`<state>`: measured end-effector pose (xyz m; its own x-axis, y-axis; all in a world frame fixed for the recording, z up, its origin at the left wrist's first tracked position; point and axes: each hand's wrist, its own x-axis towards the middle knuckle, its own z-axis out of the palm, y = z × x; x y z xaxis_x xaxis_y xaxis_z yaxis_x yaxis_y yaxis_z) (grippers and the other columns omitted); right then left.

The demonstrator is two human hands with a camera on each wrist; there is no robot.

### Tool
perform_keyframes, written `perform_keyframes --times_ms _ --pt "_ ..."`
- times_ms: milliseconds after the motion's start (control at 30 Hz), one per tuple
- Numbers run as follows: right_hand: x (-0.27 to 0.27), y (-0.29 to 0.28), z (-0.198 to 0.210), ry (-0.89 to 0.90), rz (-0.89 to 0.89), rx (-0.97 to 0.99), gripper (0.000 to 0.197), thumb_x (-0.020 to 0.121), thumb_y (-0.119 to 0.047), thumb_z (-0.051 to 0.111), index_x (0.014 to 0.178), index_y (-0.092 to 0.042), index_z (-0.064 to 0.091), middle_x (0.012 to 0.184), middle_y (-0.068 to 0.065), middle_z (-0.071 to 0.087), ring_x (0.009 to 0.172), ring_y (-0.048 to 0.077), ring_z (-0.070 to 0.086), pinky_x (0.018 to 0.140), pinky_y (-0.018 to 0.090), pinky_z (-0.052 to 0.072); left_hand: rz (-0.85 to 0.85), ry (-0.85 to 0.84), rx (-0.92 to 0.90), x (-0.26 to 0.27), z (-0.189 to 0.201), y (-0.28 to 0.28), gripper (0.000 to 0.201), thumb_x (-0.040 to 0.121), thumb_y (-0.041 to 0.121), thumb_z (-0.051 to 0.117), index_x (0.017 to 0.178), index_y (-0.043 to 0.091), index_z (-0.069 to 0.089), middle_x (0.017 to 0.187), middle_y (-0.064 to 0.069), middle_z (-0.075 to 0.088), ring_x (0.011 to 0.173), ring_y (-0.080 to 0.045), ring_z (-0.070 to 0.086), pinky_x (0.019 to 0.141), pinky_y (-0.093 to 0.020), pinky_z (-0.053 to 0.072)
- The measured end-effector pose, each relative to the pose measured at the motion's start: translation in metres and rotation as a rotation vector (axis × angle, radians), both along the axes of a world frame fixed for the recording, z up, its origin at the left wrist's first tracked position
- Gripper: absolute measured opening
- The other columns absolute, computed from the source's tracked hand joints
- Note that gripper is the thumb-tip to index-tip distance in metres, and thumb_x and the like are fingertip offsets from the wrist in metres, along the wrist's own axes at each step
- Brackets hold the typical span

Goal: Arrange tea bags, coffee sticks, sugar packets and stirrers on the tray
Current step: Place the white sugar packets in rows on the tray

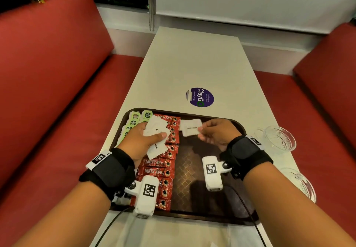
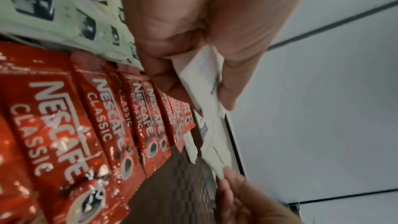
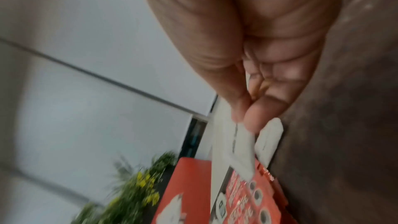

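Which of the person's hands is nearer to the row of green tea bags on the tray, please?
Left. The left hand, holding white sugar packets, is right beside the green tea bags; the right hand is across the tray, beyond the coffee sticks.

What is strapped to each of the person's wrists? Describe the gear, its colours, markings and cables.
Both forearms are bare, with no sleeves. The left hand and right hand each sit ahead of a wide black wrist strap bearing a white tag with a black square code. A white boxy camera with a similar code hangs from each strap, trailing a thin black cable.
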<state>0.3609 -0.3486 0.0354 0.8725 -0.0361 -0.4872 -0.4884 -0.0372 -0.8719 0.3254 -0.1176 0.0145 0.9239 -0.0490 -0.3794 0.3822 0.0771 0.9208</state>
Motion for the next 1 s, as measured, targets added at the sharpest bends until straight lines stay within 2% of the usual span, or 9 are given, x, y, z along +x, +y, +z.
perform_keyframes --times_ms 133,233,367,500,700,833,900,933,1000 --pt "0.021 -0.013 -0.018 0.113 -0.213 -0.006 0.012 0.089 0.006 0.059 0.084 -0.003 0.055 0.088 0.016 0.063 0.068 0.019 0.062 0.058 0.022 0.056 0.039 0.024 -0.064 0.000 -0.003 0.000 0.035 0.081 0.007 0.073 0.113 0.011 0.058 0.102 -0.010 0.073 0.088 -0.025 0.071 0.073 -0.040 0.056" --pt "0.030 -0.016 -0.024 0.185 -0.208 -0.044 0.009 0.091 0.005 0.057 0.085 -0.002 0.056 0.089 0.017 0.061 0.067 0.018 0.060 0.060 0.023 0.055 0.052 0.032 -0.086 0.000 -0.005 0.001 0.038 0.081 0.008 0.073 0.116 0.010 0.058 0.103 -0.010 0.073 0.089 -0.025 0.071 0.071 -0.038 0.056" --pt "0.042 -0.011 -0.027 0.240 -0.187 -0.111 0.008 0.092 0.001 0.058 0.098 -0.003 0.057 0.085 0.013 0.060 0.064 0.016 0.057 0.052 0.021 0.054 0.053 0.046 -0.101 0.002 -0.006 0.001 0.042 0.080 0.010 0.074 0.119 0.010 0.057 0.104 -0.011 0.073 0.091 -0.028 0.071 0.072 -0.040 0.056" --pt "0.050 -0.019 -0.046 0.106 -0.123 -0.244 0.018 0.086 0.005 0.060 0.076 -0.009 0.055 0.087 0.013 0.061 0.068 0.019 0.064 0.063 0.027 0.057 0.056 0.053 -0.107 0.002 -0.007 -0.001 0.044 0.080 0.010 0.073 0.121 0.010 0.056 0.108 -0.012 0.072 0.096 -0.030 0.069 0.080 -0.044 0.056" --pt "0.053 -0.025 -0.053 0.062 -0.055 -0.352 0.020 0.083 0.000 0.064 0.071 -0.013 0.055 0.077 0.009 0.063 0.071 0.022 0.066 0.073 0.035 0.061 0.047 0.056 -0.137 0.000 -0.006 -0.002 0.041 0.081 0.009 0.072 0.119 0.008 0.057 0.102 -0.011 0.074 0.087 -0.025 0.072 0.069 -0.037 0.057" --pt "0.053 -0.022 -0.054 0.073 -0.045 -0.443 0.012 0.084 -0.011 0.068 0.077 -0.010 0.057 0.076 0.009 0.064 0.069 0.023 0.066 0.072 0.036 0.061 0.049 0.077 -0.149 -0.001 -0.004 -0.004 0.033 0.084 0.007 0.069 0.116 0.008 0.058 0.101 -0.012 0.074 0.083 -0.023 0.072 0.065 -0.034 0.057" --pt "0.052 -0.019 -0.047 0.043 -0.006 -0.715 0.023 0.086 -0.028 0.068 0.092 -0.008 0.059 0.085 0.009 0.066 0.080 0.026 0.067 0.071 0.033 0.056 0.051 0.096 -0.142 -0.002 -0.002 -0.006 0.029 0.088 0.006 0.064 0.116 0.008 0.057 0.105 -0.014 0.072 0.092 -0.027 0.069 0.073 -0.039 0.056" --pt "0.050 -0.017 -0.040 -0.019 0.012 -0.859 0.030 0.087 -0.034 0.066 0.098 -0.007 0.058 0.090 0.009 0.065 0.086 0.027 0.064 0.071 0.031 0.050 0.049 0.108 -0.142 -0.002 -0.001 -0.006 0.026 0.089 0.004 0.061 0.115 0.007 0.056 0.108 -0.015 0.071 0.096 -0.030 0.067 0.076 -0.041 0.056" --pt "0.039 -0.005 -0.017 -0.198 0.040 -0.872 0.030 0.089 -0.035 0.063 0.092 -0.006 0.058 0.086 0.009 0.061 0.083 0.026 0.059 0.070 0.031 0.043 0.036 0.120 -0.159 -0.002 0.002 -0.007 0.020 0.092 0.000 0.054 0.110 0.007 0.055 0.108 -0.014 0.070 0.097 -0.029 0.067 0.072 -0.039 0.056"
